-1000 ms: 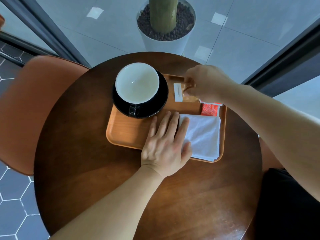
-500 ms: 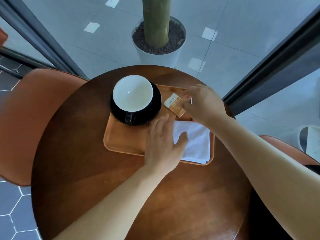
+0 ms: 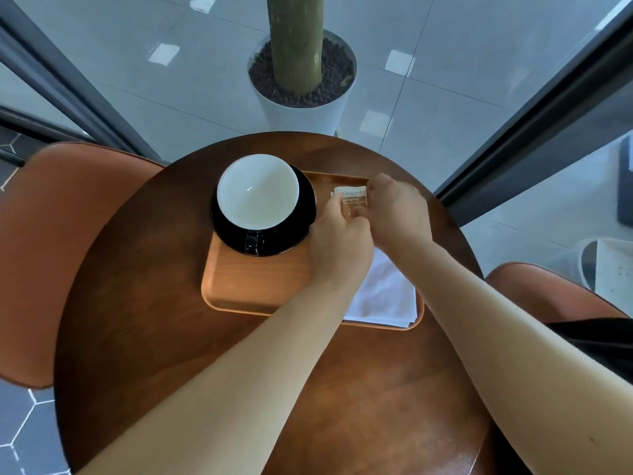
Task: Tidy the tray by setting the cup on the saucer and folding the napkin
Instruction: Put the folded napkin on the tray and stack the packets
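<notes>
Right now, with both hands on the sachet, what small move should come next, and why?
Probably lay the sachet flat on the tray and let go: the cup already sits on the saucer, the napkin lies folded, and left hand and right hand both pinch it.

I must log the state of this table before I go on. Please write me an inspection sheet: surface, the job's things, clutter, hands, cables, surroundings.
Surface: round dark wooden table with a wooden tray on it.
Job's things: white cup sits on the black saucer at the tray's left; white napkin lies folded at its right, partly under the arms.
Clutter: small paper packet over the tray's far right part.
Hands: left hand and right hand both pinch the packet.
Cables: nothing seen.
Surroundings: potted plant beyond the table, orange chairs on both sides, tiled floor.
</notes>
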